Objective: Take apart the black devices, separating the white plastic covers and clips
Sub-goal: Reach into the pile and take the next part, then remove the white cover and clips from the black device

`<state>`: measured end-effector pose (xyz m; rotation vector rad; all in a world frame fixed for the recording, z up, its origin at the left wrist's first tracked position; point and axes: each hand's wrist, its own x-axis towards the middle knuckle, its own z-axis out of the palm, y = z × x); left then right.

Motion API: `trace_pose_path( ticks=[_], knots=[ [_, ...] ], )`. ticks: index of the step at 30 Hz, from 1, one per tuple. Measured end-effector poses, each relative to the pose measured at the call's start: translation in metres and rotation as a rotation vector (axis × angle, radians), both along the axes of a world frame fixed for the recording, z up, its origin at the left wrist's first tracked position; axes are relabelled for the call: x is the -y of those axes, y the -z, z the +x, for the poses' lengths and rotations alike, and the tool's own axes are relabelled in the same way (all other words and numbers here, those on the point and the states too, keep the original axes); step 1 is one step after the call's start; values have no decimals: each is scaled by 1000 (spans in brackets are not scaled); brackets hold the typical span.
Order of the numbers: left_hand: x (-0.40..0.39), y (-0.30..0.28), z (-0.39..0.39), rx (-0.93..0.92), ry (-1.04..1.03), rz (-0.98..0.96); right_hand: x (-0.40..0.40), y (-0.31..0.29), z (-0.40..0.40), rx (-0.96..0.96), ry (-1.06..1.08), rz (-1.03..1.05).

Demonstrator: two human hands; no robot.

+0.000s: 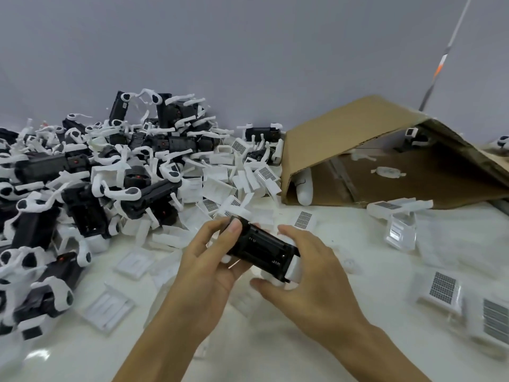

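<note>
Both hands meet at about six o'clock of the view, just below centre, around one black device (261, 248). Left hand (212, 257) grips the device's upper-left end, thumb pressed on top and fingers curled beneath it. Right hand (308, 277) cups the lower-right end, with its thumb under the device's white end piece (294, 268) and its fingers arched over the far side; whether those fingers actually press on the body is hard to tell. The device lies tilted, running from ten o'clock down to four o'clock, with its open black compartment facing up, held above the white table (358, 340).

At nine to eleven o'clock a big pile of black devices (82, 183) with white clips still on them spreads over the table's left side. Loose white plastic covers (217, 186) lie heaped at twelve o'clock, just beyond the hands, and a few more rest flat at seven o'clock (108, 308). At two o'clock a cardboard box (344, 139) lies tipped on its side, its opening toward the viewer, with a few white parts inside. Several grid-patterned white pieces (443, 288) sit at three to four o'clock, well apart from the hands
</note>
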<state>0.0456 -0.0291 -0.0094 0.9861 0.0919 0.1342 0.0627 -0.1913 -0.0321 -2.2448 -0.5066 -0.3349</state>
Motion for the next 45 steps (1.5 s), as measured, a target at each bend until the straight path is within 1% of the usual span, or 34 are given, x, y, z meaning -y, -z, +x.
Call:
trace_pose_path(
  ticks=[1, 3, 6, 8, 9, 10, 11, 13, 16, 17, 19, 21, 25, 26, 28, 29, 30, 32, 33, 34, 35, 36, 38, 39, 40, 41, 42, 45],
  knots=[
    [-1, 1, 1, 11, -6, 4, 0, 0, 0, -3, -29, -34],
    [-3, 1, 2, 19, 2, 15, 0, 3, 1, 42, -10, -71],
    [-8, -3, -2, 24, 53, -47, 0, 4, 0, 23, 37, -6],
    [-11, -8, -4, 57, 106, -94, 1, 5, 2, -11, 17, 23],
    [-12, -9, -5, 90, 133, -77, 1, 6, 4, -45, -13, 22],
    [-11, -8, -5, 120, 134, -16, 2, 7, 6, -91, -57, 10],
    [-8, -5, -5, 143, 93, 90, 3, 8, 6, -137, -110, -9],
    [-1, 1, -7, 216, -49, 373, 4, 7, 5, -198, -204, 18],
    [2, 12, -9, 420, -150, 771, 4, 3, 1, -126, -248, 279],
    [1, 15, -9, 476, -155, 887, 4, 2, 0, -89, -239, 333],
    [1, 20, -9, 568, -133, 1051, 3, 4, -1, -20, -191, 356],
    [2, 24, -9, 655, -132, 1143, 2, 5, -2, 4, -138, 339],
    [5, 27, -6, 775, -148, 1199, 2, 3, -3, 35, -99, 302],
    [6, 28, -5, 781, -139, 1189, 2, 2, -3, 47, -83, 324],
    [7, 28, -6, 722, -114, 1117, 2, -3, -3, 63, -43, 401],
    [8, 28, -7, 679, -155, 1111, 4, -5, -3, 76, -28, 443],
    [8, 27, -7, 659, -251, 1149, 6, -7, -2, 89, -10, 485],
    [9, 23, -8, 671, -479, 1239, 12, -12, -1, 107, 22, 578],
    [9, 22, -8, 672, -546, 1262, 14, -14, 0, 108, 24, 617],
    [10, 22, -9, 657, -546, 1248, 16, -15, 1, 103, 15, 642],
    [12, 21, -9, 609, -474, 1177, 16, -14, 0, 94, 4, 651],
    [15, 20, -10, 511, -344, 1051, 15, -13, -1, 83, -4, 650],
    [19, 16, -10, 219, -33, 774, 12, -11, -3, 97, -35, 626],
    [20, 15, -9, 77, 86, 654, 11, -9, -3, 120, -66, 607],
    [19, 15, -7, -10, 167, 552, 10, -8, -3, 133, -102, 587],
    [18, 14, -5, -48, 211, 465, 9, -7, -3, 125, -149, 566],
    [17, 13, -4, -55, 212, 390, 8, -5, -2, 97, -211, 543],
    [14, 9, -3, -20, 129, 198, 6, 1, -6, -38, -391, 453]
  ],
)
